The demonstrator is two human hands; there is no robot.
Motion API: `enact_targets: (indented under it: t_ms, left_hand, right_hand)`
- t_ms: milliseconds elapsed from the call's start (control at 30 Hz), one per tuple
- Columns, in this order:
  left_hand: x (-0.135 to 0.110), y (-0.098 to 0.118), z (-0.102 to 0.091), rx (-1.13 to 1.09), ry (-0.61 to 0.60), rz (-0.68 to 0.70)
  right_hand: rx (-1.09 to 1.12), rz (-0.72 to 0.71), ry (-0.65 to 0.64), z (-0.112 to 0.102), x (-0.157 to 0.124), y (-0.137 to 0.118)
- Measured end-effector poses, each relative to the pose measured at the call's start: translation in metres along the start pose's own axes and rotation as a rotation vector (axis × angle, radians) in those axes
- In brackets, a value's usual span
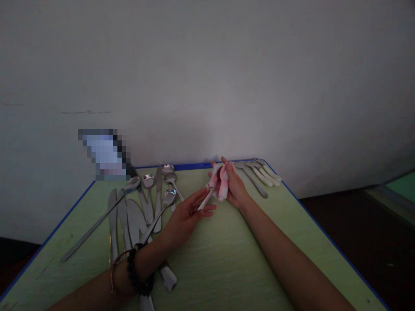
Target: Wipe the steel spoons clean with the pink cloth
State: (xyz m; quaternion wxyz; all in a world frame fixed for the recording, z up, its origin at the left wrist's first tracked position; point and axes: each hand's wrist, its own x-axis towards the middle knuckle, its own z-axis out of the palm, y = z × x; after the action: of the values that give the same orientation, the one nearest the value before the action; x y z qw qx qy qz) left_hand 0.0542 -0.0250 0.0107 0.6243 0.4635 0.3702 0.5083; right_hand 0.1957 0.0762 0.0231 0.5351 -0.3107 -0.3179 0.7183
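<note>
Holding a metal utensil above the table, near its far edge; its upper end is disappearing into a pink-and-white cloth, so I can't tell spoon from fork. My left hand is pinching the handle loosely between partly extended fingers, probably to steady it at an angle. My right hand is closing around the cloth, seemingly so it backs the fabric against the metal; can't confirm contact under there. Just beyond the right hand, a plain-handled piece and cream-handled cutlery are lying side by side, likely ordered for easy counting. Left of my left hand, spoons and knives are overlapping, one long-handled spoon sitting askew, so that side is reading as a loose pile.
</note>
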Motion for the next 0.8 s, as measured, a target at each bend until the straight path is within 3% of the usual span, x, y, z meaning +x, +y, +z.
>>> enact_targets:
  t_ms: [467,800]
  left_hand:
    - [0.0002,0.0008,-0.0005,0.038,-0.004,-0.003]
    - [-0.0003,0.0019,0.0003,0.011,0.002,-0.004]
  right_hand:
    - [0.062,-0.009,0.022,-0.001,0.0022,0.0021]
    - [0.0,0.015,-0.063,-0.0022,-0.0022,0.0008]
